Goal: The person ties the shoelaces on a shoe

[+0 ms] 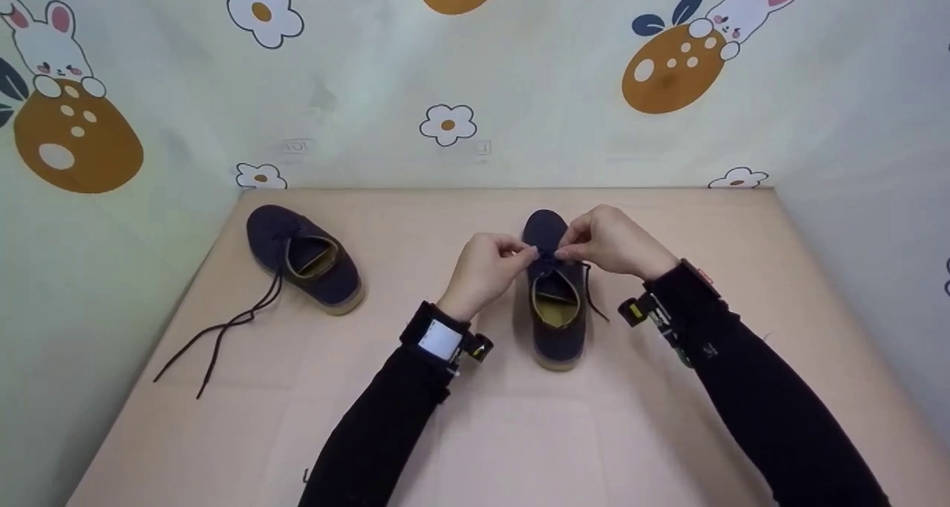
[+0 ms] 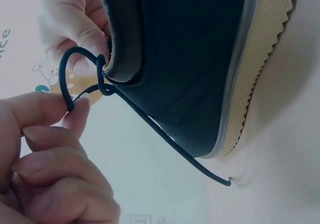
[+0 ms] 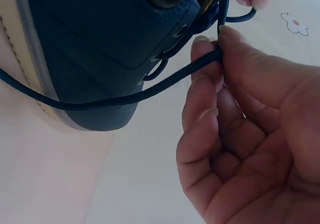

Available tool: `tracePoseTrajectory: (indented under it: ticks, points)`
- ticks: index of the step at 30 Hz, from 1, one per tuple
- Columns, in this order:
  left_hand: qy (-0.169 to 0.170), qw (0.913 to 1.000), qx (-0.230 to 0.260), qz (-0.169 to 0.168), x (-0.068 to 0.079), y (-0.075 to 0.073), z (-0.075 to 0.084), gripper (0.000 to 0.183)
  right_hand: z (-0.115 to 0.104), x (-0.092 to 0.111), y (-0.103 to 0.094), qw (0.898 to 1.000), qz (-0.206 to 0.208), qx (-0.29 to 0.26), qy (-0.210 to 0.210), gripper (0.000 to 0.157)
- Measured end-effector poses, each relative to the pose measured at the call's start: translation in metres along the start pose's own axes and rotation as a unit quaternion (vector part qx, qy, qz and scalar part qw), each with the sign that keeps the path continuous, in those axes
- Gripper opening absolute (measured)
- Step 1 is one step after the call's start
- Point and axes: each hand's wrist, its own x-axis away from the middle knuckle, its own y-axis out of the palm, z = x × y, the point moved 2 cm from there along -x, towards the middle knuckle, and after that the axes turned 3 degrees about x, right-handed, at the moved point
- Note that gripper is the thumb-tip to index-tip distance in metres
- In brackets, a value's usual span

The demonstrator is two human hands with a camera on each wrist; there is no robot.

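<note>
A dark navy shoe (image 1: 558, 344) stands on the table with its toe pointing away. Over its lacing, both hands meet. The left hand (image 1: 486, 269) pinches a loop of the dark shoelace (image 2: 165, 133) between thumb and forefinger, and the loop stands up from the shoe's opening in the left wrist view. From the other side, the right hand (image 1: 612, 241) pinches the lace between thumb and fingertips. A loose lace end hangs down the shoe's right side. In the right wrist view the lace (image 3: 125, 98) runs from the fingertips across the shoe's side.
Another navy shoe (image 1: 338, 269) stands at the far left, its two long laces (image 1: 223, 327) trailing toward the near left. A patterned cloth (image 1: 549, 69) hangs behind the table (image 1: 519, 447). A small dark hook-like piece (image 1: 306, 476) shows beside the left sleeve.
</note>
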Motion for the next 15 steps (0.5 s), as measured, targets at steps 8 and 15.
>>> tracePoseTrajectory:
  ticks: [8,15]
  points:
    - [0.029,0.9995,-0.014,0.0,0.0,0.0,0.002,0.016,-0.003,-0.014,-0.002,0.993,-0.089,0.021,-0.07,0.005]
    - [0.042,0.9989,-0.019,-0.006,0.0,-0.001,0.005,0.016,-0.009,-0.016,-0.004,0.978,-0.111,0.094,-0.149,0.004]
